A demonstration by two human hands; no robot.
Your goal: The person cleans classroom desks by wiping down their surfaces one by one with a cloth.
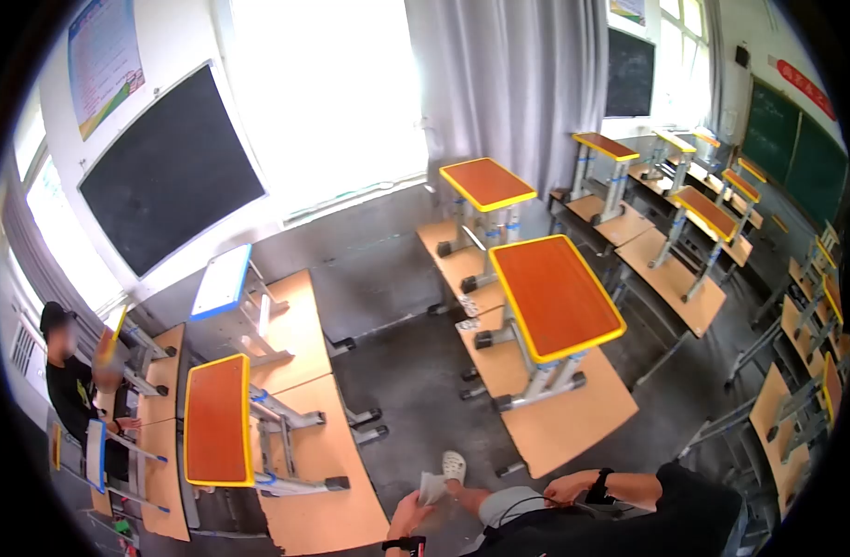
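My left hand (409, 513) is closed on a thin white piece (431, 487), cloth or paper, low in the view. It hangs beside my shin and white clog (454, 465), apart from the nearest desks. My right hand (567, 487) rests by my grey shorts (510, 504), its fingers curled in. A thin dark cable runs close to it, but whether the fingers hold anything is hidden. Just ahead, a stool with a yellow-rimmed, orange-brown seat (557, 297) stands on a wooden desk (573, 422). A similar stool (217, 420) is on the desk to my left.
Desks with stools on top stand in rows on both sides, with grey floor (388, 371) between them. Another person (70, 385) in black stands at the far left by a stool. A blackboard (173, 172), bright windows and grey curtains (518, 84) line the wall.
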